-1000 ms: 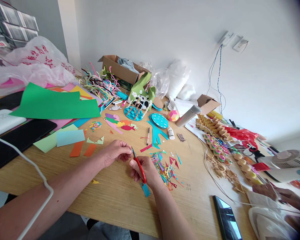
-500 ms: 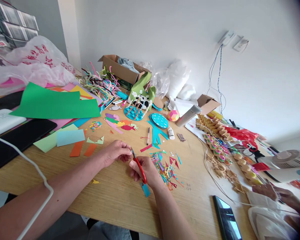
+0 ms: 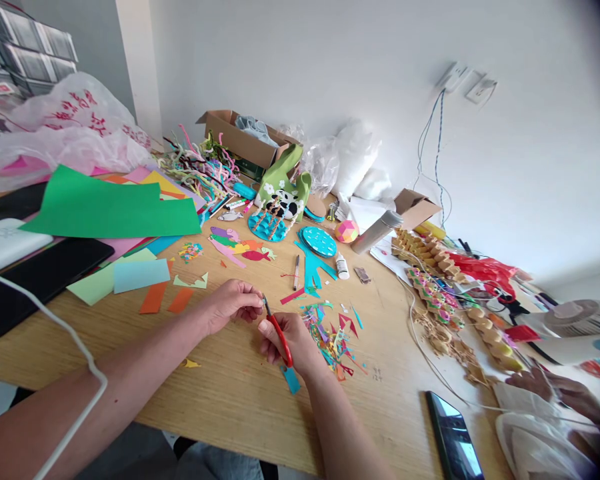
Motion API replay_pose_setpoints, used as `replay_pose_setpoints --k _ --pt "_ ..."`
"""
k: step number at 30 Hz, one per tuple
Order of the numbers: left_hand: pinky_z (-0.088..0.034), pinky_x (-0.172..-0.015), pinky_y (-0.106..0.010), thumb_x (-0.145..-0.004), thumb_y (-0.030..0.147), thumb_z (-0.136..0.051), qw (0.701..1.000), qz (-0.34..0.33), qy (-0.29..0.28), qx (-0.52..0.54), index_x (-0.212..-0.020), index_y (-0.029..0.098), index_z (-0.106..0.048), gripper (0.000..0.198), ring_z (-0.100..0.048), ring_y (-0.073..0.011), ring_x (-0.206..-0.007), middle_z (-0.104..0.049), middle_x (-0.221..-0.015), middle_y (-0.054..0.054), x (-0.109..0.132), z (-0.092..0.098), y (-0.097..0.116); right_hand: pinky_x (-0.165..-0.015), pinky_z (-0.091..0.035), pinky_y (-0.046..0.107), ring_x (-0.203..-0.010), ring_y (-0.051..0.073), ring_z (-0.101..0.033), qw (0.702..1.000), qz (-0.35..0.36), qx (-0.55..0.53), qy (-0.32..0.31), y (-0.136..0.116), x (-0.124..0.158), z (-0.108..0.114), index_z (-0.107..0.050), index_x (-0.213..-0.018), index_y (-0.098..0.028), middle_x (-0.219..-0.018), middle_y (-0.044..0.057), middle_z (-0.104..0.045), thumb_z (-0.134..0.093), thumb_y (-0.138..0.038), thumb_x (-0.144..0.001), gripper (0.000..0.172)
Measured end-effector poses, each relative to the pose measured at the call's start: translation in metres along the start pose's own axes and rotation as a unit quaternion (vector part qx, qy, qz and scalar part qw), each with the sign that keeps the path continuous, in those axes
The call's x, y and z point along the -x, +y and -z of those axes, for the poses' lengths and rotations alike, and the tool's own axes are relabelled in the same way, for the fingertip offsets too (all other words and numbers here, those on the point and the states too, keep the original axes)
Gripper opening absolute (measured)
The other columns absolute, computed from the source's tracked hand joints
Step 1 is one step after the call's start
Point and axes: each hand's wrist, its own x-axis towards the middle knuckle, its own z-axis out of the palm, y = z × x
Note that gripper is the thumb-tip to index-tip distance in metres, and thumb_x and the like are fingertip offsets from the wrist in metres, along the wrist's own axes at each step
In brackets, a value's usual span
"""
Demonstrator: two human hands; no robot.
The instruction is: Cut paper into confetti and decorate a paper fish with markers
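My right hand (image 3: 289,341) is closed round red-handled scissors (image 3: 281,340), whose blades point up and left. The tips of the blades meet the fingertips of my left hand (image 3: 237,303), which are pinched together. Whatever lies in that pinch is too small or too hidden to name. Below the scissors a small blue paper strip (image 3: 291,380) lies on the wooden table. Beside my right hand spreads a heap of coloured paper scraps (image 3: 330,340). Coloured paper fish (image 3: 243,245) lie beyond my hands, and orange paper pieces (image 3: 154,297) rest to the left.
Green paper (image 3: 115,207) covers a stack at the left. Blue round pieces (image 3: 318,241), a glue bottle (image 3: 342,267) and a grey flask (image 3: 377,231) stand further back. A phone (image 3: 454,437) lies front right, near another person's hands (image 3: 555,390). A white cable (image 3: 75,333) crosses my left arm.
My hands and the scissors keep nearly the same place. At the right edge, the other person's hands have shifted slightly.
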Motion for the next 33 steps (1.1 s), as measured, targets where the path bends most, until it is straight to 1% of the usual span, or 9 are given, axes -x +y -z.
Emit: replay_pose_setpoints --k 3,6,12,22,33 --pt "-0.043 -0.058 -0.026 -0.051 0.025 -0.073 1.0 -0.001 -0.003 0.0 -0.061 0.015 -0.065 0.017 -0.055 -0.0111 -0.054 -0.064 -0.057 0.0 0.0001 0.0002 -0.0005 -0.036 -0.039 0.019 -0.037 0.01 -0.053 1.0 0.006 -0.001 -0.002 0.0001 -0.0001 0.0 -0.056 -0.072 -0.015 -0.055 0.002 -0.065 -0.066 -0.074 -0.066 0.06" --pt "-0.042 -0.058 -0.026 -0.051 0.024 -0.072 1.0 -0.002 -0.005 0.0 -0.061 0.015 -0.064 0.015 -0.055 -0.0113 -0.054 -0.064 -0.056 0.0 -0.0001 0.0003 -0.001 -0.037 -0.04 0.019 -0.038 0.01 -0.054 1.0 0.011 0.004 -0.002 0.0013 -0.0004 0.0002 -0.056 -0.07 -0.015 -0.056 0.003 -0.065 -0.066 -0.074 -0.067 0.06" --pt "-0.042 -0.057 -0.026 -0.053 0.024 -0.073 1.0 -0.005 -0.01 0.0 -0.063 0.015 -0.064 0.015 -0.055 -0.0116 -0.055 -0.065 -0.058 -0.001 -0.0005 0.0002 -0.0014 -0.035 -0.037 0.019 -0.036 0.01 -0.053 1.0 0.009 0.005 -0.001 0.0038 -0.0014 0.0003 -0.055 -0.067 -0.015 -0.054 0.003 -0.064 -0.066 -0.073 -0.068 0.059" --pt "-0.041 -0.057 -0.025 -0.054 0.025 -0.073 1.0 -0.009 -0.023 -0.005 -0.064 0.015 -0.065 0.016 -0.054 -0.0107 -0.054 -0.064 -0.058 0.0 -0.0008 0.0003 -0.0028 -0.037 -0.041 0.021 -0.038 0.011 -0.055 1.0 0.011 0.004 0.004 0.0038 -0.0013 0.0002 -0.057 -0.072 -0.015 -0.055 0.003 -0.065 -0.066 -0.073 -0.067 0.06" --pt "-0.043 -0.059 -0.026 -0.053 0.026 -0.074 1.0 -0.014 -0.005 -0.001 -0.065 0.015 -0.065 0.019 -0.056 -0.0113 -0.055 -0.065 -0.059 0.0 0.0 0.0011 -0.0004 -0.034 -0.037 0.019 -0.036 0.01 -0.052 1.0 0.007 0.003 0.003 0.0028 -0.0003 0.0003 -0.053 -0.065 -0.016 -0.052 0.002 -0.062 -0.067 -0.074 -0.066 0.059"
